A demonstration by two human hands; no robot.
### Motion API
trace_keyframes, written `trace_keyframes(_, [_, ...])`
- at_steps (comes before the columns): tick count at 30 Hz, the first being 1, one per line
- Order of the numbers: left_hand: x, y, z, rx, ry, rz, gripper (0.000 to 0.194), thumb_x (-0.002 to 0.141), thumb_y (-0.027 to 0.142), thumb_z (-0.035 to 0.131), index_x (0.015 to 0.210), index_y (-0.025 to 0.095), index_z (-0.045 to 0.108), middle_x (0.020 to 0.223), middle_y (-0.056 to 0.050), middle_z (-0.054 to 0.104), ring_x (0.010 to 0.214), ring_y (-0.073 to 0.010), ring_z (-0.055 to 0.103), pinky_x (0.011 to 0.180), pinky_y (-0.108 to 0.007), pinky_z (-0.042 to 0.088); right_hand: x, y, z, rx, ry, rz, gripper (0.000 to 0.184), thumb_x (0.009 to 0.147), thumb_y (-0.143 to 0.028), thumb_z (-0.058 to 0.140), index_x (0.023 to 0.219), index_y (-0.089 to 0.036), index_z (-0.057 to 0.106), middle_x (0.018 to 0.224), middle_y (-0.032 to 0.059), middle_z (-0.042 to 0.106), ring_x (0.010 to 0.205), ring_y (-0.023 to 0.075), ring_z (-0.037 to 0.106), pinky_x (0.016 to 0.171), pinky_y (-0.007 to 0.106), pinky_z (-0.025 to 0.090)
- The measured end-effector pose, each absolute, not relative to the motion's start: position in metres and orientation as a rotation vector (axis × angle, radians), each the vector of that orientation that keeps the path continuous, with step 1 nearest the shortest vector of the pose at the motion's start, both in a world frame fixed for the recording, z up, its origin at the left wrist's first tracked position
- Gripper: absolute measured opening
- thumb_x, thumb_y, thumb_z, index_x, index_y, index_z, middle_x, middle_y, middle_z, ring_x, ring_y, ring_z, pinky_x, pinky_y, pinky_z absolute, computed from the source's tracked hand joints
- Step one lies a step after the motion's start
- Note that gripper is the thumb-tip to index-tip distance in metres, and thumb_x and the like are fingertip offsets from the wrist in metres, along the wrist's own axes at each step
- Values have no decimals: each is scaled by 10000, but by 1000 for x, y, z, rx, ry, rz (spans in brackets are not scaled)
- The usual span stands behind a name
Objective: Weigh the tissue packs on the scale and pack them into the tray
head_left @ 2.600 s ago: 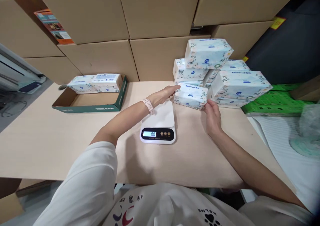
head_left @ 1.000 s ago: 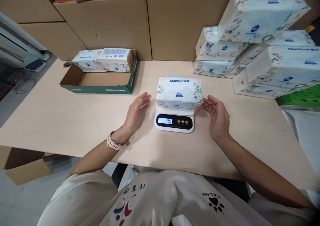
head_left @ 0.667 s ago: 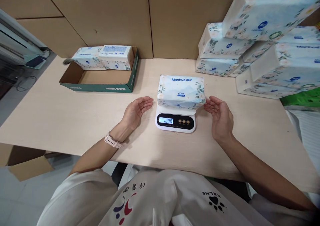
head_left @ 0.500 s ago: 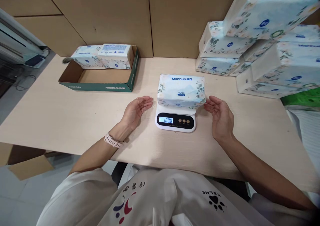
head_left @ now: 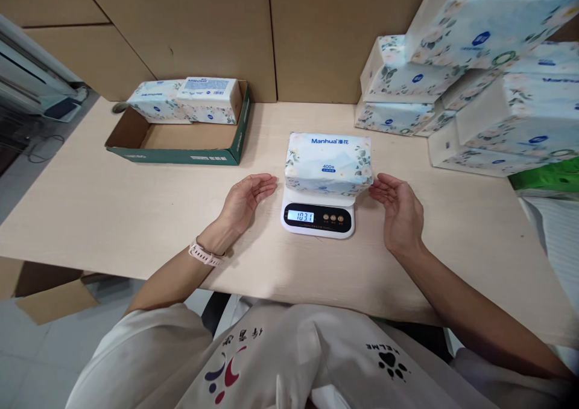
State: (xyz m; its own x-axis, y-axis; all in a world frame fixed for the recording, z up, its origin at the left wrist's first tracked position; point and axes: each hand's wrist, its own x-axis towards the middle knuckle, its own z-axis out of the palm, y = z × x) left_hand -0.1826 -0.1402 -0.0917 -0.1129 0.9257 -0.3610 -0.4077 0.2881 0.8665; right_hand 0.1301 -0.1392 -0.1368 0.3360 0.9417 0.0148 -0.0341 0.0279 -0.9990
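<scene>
Tissue pack (head_left: 328, 163): at the centre of the frame, lying flat on the scale's platform, "Manhua" printed along its top in blue, floral sprigs toward both ends.
Scale (head_left: 318, 228): white, just below the pack in the frame, its front panel uncovered.
Display (head_left: 300, 216): lit, reading 103.1 (three round buttons sit to its right).
Left grip (head_left: 244, 202): wide, fingers extended and palm turned inward, left of centre, near the scale but apart from the pack.
Right grip (head_left: 401, 216): wide too, fingers slightly curled, right of centre; its fingertips are at the pack's lower right corner, whether touching or just beside I cannot tell.
Wristband (head_left: 205, 254): pale pink, on the left wrist.
Green tray (head_left: 181, 157): upper left of the frame, shallow cardboard, with two tissue packs (head_left: 210, 100) side by side at its back.
Stacked packs (head_left: 416, 74): upper right, several piled up, some cut off by the frame's edge.
Cardboard boxes (head_left: 344, 35): across the top, behind the tabletop (head_left: 113, 222).
Tabletop: pale wood, spanning the middle of the frame.
Shirt (head_left: 289, 361): light-coloured, bottom centre, printed with a paw.
</scene>
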Motion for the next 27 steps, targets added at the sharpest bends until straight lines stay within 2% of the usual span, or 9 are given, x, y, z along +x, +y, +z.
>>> trace_keyframes(8, [-183,-140,-92,601,1186,1246,160,854,250,750,934,130,819,1055,-132,845,1009,-222,794,1204,-448,537,131,-140,-138,-1303,-946,963,483,1000,-670,616,1157,-251,799,1140,122,823,1154,323,774,1163,631,579])
trace_keyframes(16, [-182,-140,-92,585,1189,1247,143,848,238,751,918,133,820,1031,-119,848,995,-210,787,1186,-432,548,131,-140,-136,-1307,-943,969,520,955,-748,646,1128,-286,812,1138,114,830,1168,342,773,1220,667,538])
trace_keyframes(27, [-183,-141,-93,605,1184,1255,146,836,254,760,907,144,823,1029,-120,849,994,-216,790,1185,-439,551,131,-141,-137,-1287,-946,966,501,966,-717,656,1130,-273,823,1126,106,827,1137,318,764,1180,636,555])
